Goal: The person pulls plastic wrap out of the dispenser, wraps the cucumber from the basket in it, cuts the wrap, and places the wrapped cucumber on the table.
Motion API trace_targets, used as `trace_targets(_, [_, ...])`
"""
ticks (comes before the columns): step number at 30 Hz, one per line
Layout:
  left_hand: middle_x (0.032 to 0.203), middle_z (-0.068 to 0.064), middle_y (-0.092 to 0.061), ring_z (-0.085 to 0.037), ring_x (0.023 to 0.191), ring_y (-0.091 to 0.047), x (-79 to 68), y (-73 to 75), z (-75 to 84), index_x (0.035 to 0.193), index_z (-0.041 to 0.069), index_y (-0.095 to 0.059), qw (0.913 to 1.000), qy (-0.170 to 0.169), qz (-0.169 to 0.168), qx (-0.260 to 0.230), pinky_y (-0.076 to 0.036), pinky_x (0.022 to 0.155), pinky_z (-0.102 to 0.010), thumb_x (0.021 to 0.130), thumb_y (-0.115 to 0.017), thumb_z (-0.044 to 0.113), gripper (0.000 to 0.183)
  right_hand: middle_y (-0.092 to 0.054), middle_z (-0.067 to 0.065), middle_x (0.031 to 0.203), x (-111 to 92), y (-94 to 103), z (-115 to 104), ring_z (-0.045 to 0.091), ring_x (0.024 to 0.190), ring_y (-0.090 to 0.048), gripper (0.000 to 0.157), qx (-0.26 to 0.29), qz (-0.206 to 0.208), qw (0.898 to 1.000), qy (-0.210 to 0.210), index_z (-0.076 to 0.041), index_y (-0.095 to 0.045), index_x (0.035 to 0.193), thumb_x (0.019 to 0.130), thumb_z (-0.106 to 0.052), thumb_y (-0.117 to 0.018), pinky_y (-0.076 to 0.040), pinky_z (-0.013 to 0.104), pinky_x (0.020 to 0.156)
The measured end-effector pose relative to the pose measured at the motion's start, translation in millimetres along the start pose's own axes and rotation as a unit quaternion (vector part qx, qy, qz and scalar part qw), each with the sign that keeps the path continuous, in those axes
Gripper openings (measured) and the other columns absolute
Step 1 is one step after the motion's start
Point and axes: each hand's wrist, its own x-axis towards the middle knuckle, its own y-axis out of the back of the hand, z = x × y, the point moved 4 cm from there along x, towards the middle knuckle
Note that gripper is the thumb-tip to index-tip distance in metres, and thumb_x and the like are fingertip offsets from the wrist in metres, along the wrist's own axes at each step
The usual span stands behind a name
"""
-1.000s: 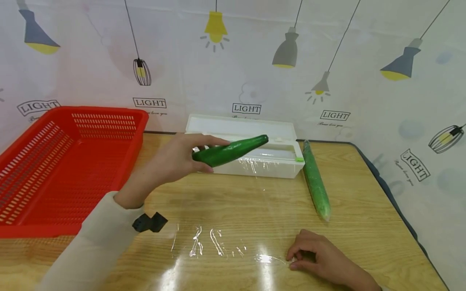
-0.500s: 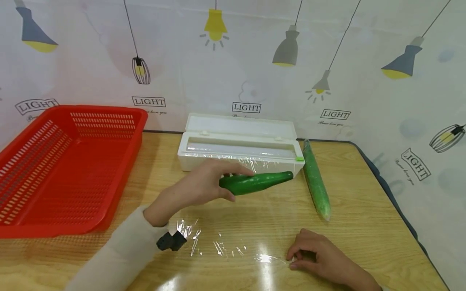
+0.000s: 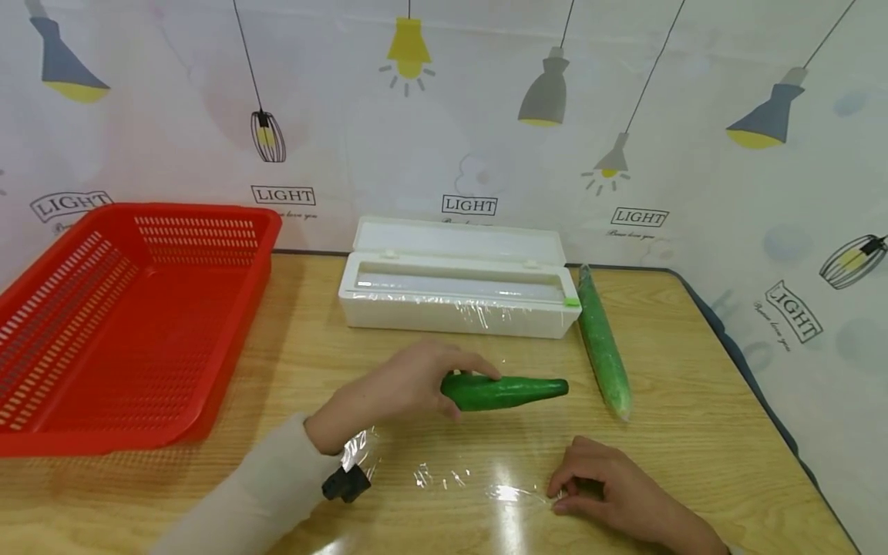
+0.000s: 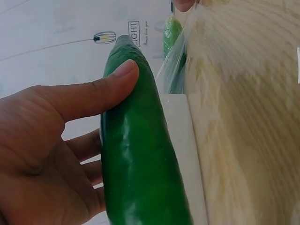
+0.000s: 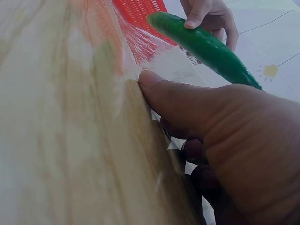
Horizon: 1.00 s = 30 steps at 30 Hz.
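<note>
My left hand [image 3: 409, 381] grips a dark green cucumber [image 3: 509, 391] by its left end, thumb along one side and fingers on the other. The cucumber lies crosswise over a sheet of cling film [image 3: 440, 476], its tapered tip pointing right; the left wrist view shows the cucumber [image 4: 140, 154] close up. At the lower right my right hand [image 3: 603, 489] pinches the film's near corner between thumb and fingers. In the right wrist view the film [image 5: 140, 44] stretches from the right thumb toward the dispenser. The film runs from a white cling film dispenser [image 3: 451, 316] with its lid raised.
To the right of the dispenser lies another cucumber [image 3: 605, 347], wrapped in film. A red plastic basket [image 3: 236, 339] stands on the left of the wooden table [image 3: 687, 370]. Behind everything hangs a lamp-patterned backdrop [image 3: 388, 154].
My left hand has brought the cucumber down and to the right, from in front of the dispenser to over the film. The cucumber has turned nearly level. My right hand has stayed still.
</note>
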Motion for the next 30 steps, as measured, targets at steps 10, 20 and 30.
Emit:
trace_targets(10, [0.122, 0.009, -0.060, -0.008, 0.092, -0.053, 6.2, -17.6, -2.6, 0.126, 0.032, -0.062, 0.9986, 0.015, -0.047, 0.018, -0.045, 0.082, -0.027, 0.072, -0.084, 0.012, 0.062, -0.059, -0.015, 0.093, -1, -0.9, 1, 0.000, 0.075, -0.045, 0.029, 0.004, 0.006, 1.000, 0.011, -0.028, -0.066, 0.104, 0.082, -0.012, -0.075, -0.039, 0.014, 0.059])
trace_targets(20, [0.120, 0.009, -0.062, -0.007, 0.099, -0.056, 8.7, -32.8, -5.2, 0.124, 0.029, -0.063, 0.9981, 0.007, -0.058, 0.019, -0.045, 0.086, -0.028, 0.068, -0.085, 0.008, 0.064, -0.059, -0.015, 0.093, -2, -0.5, 2, -0.001, 0.075, -0.045, 0.029, -0.002, 0.010, 1.000, 0.016, -0.028, -0.067, 0.102, 0.081, -0.012, -0.077, -0.039, 0.013, 0.060])
trace_targets(30, [0.119, 0.010, -0.062, -0.008, 0.101, -0.056, 7.1, -39.6, -2.5, 0.126, 0.030, -0.062, 0.9975, 0.004, -0.068, 0.018, -0.045, 0.086, -0.026, 0.067, -0.086, 0.011, 0.066, -0.059, -0.015, 0.092, -2, -1.2, 2, 0.000, 0.074, -0.046, 0.028, 0.004, 0.011, 1.000, 0.018, -0.028, -0.067, 0.101, 0.080, -0.012, -0.077, -0.039, 0.013, 0.061])
